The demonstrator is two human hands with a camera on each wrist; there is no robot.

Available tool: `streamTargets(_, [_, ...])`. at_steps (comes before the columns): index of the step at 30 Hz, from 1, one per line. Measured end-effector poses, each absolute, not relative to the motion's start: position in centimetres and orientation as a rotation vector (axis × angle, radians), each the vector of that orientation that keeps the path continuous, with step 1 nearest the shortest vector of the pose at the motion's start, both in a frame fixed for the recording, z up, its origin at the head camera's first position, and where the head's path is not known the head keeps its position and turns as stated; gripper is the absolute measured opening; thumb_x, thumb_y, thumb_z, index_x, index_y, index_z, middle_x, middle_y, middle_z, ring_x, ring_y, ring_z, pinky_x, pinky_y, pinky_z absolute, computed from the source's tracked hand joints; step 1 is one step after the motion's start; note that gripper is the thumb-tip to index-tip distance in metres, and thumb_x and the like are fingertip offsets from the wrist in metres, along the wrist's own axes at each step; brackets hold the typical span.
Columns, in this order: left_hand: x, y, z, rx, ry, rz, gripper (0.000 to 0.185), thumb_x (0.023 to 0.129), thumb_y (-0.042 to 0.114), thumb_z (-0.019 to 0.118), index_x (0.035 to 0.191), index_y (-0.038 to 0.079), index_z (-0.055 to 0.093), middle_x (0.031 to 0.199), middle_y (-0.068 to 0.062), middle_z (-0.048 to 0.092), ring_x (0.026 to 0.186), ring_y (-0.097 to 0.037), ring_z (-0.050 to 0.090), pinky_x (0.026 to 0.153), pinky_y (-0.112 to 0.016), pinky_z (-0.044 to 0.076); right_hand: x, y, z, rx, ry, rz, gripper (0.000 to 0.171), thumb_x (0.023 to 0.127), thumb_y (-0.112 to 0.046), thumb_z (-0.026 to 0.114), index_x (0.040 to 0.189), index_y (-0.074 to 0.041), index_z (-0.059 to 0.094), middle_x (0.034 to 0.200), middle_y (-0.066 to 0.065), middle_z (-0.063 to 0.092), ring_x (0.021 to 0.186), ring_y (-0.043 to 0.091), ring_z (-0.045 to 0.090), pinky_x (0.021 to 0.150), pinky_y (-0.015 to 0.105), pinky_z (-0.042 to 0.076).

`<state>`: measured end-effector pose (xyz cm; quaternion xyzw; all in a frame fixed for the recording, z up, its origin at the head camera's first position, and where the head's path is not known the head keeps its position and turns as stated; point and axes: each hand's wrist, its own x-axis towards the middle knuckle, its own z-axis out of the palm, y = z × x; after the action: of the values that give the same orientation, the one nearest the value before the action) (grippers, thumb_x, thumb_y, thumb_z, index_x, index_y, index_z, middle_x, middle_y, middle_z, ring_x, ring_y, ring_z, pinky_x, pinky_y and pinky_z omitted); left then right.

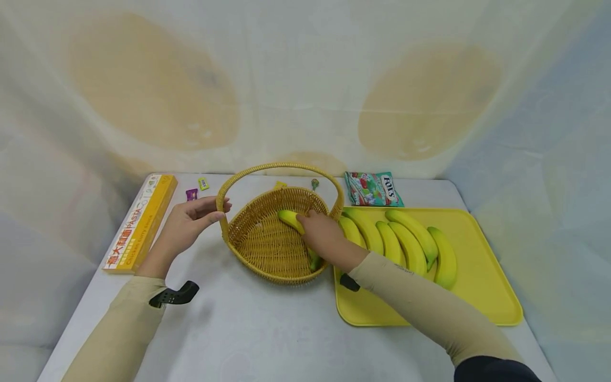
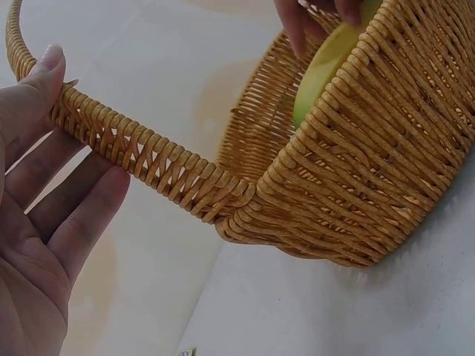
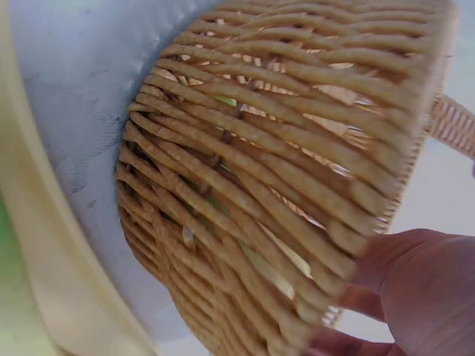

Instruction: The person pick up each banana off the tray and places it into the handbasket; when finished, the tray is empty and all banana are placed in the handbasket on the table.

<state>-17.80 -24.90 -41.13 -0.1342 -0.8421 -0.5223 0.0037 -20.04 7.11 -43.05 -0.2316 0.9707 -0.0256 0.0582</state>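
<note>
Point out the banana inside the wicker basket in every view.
Head: the banana lies in the basket, under the right hand.
Left wrist: its yellow-green side shows above the near rim, top centre, under fingertips.
Right wrist: only green-yellow slivers through the weave; not clear.
Shared landmark: the basket handle, touched by the left hand.

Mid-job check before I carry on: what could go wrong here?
The left hand only touches the handle with straight fingers, so the basket might slide as the right hand sets the banana down. The basket sits against the tray; the withdrawing sleeve could nudge either.
</note>
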Motion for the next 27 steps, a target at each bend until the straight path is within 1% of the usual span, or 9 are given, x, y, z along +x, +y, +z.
streamTargets(5, [-17.8, -24.9, -41.1, -0.419, -2.633, -1.650, 0.039, 0.099, 0.029, 0.068, 0.133, 0.010, 0.067, 0.126, -0.007, 0.071, 0.111, -0.006, 0.067, 0.095, -0.015, 0.049, -19.1, 8.5, -42.0, -0.796, 2.907, -0.221, 0.049, 0.098, -0.019, 0.070, 0.144, -0.011, 0.057, 0.119, 0.013, 0.064, 0.091, 0.024, 0.064, 0.070, 0.035, 0.055])
streamTargets(7, [-17.7, -24.9, -41.1, -0.422, -2.629, -1.654, 0.039, 0.099, 0.029, 0.068, 0.134, 0.010, 0.067, 0.126, -0.007, 0.071, 0.111, -0.005, 0.067, 0.095, -0.015, 0.048, -18.7, 9.3, -41.8, -0.823, 2.895, -0.282, 0.050, 0.097, -0.022, 0.071, 0.145, -0.012, 0.057, 0.123, 0.012, 0.064, 0.097, 0.024, 0.065, 0.077, 0.036, 0.057])
streamTargets(11, [-17.8, -24.9, -41.1, -0.430, -2.628, -1.651, 0.039, 0.100, 0.028, 0.068, 0.134, 0.010, 0.066, 0.127, -0.008, 0.071, 0.111, -0.005, 0.067, 0.095, -0.014, 0.048, -17.5, 11.4, -41.7, -0.836, 2.908, -0.431, 0.050, 0.097, -0.027, 0.071, 0.145, -0.016, 0.058, 0.128, 0.009, 0.064, 0.105, 0.024, 0.065, 0.083, 0.038, 0.057])
streamTargets(14, [-17.7, -24.9, -41.2, -0.414, -2.620, -1.667, 0.038, 0.099, 0.028, 0.069, 0.132, 0.010, 0.067, 0.126, -0.007, 0.071, 0.110, -0.005, 0.067, 0.095, -0.015, 0.049, -16.4, 13.3, -41.6, -0.846, 2.944, -0.541, 0.049, 0.097, -0.027, 0.072, 0.143, -0.017, 0.060, 0.128, 0.008, 0.066, 0.104, 0.025, 0.066, 0.078, 0.039, 0.057])
streamTargets(15, [-17.7, -24.9, -41.2, -0.416, -2.619, -1.667, 0.038, 0.099, 0.028, 0.069, 0.133, 0.010, 0.067, 0.126, -0.007, 0.071, 0.111, -0.005, 0.067, 0.095, -0.015, 0.049, -16.0, 14.1, -41.6, -0.843, 2.962, -0.565, 0.048, 0.096, -0.028, 0.072, 0.142, -0.018, 0.061, 0.128, 0.008, 0.066, 0.106, 0.026, 0.066, 0.078, 0.040, 0.058])
streamTargets(18, [-17.8, -24.9, -41.2, -0.418, -2.615, -1.670, 0.038, 0.099, 0.027, 0.069, 0.133, 0.010, 0.067, 0.126, -0.008, 0.071, 0.111, -0.006, 0.067, 0.095, -0.015, 0.049, -15.0, 16.5, -41.6, -0.817, 3.008, -0.616, 0.048, 0.095, -0.028, 0.074, 0.140, -0.017, 0.062, 0.124, 0.009, 0.067, 0.102, 0.026, 0.068, 0.073, 0.041, 0.058])
streamTargets(20, [-17.8, -24.9, -41.2, -0.422, -2.618, -1.665, 0.038, 0.099, 0.028, 0.069, 0.133, 0.010, 0.067, 0.126, -0.008, 0.071, 0.111, -0.005, 0.067, 0.095, -0.015, 0.049, -14.6, 18.3, -41.8, -0.754, 3.036, -0.634, 0.048, 0.095, -0.028, 0.074, 0.139, -0.016, 0.063, 0.121, 0.010, 0.068, 0.099, 0.027, 0.069, 0.074, 0.042, 0.058])
streamTargets(21, [-17.8, -24.9, -41.2, -0.429, -2.621, -1.657, 0.038, 0.099, 0.028, 0.068, 0.133, 0.010, 0.067, 0.126, -0.008, 0.071, 0.111, -0.005, 0.067, 0.095, -0.014, 0.049, -14.5, 19.3, -41.9, -0.706, 3.043, -0.637, 0.048, 0.095, -0.028, 0.074, 0.140, -0.016, 0.062, 0.123, 0.011, 0.068, 0.102, 0.028, 0.069, 0.076, 0.044, 0.059])
streamTargets(27, [-17.7, -24.8, -41.1, -0.415, -2.617, -1.669, 0.037, 0.099, 0.027, 0.069, 0.132, 0.010, 0.068, 0.126, -0.008, 0.071, 0.110, -0.005, 0.067, 0.096, -0.015, 0.048, -14.6, 26.1, -42.9, -0.436, 3.058, -0.651, 0.049, 0.098, -0.027, 0.070, 0.142, -0.009, 0.058, 0.129, 0.017, 0.065, 0.105, 0.035, 0.068, 0.078, 0.050, 0.058])
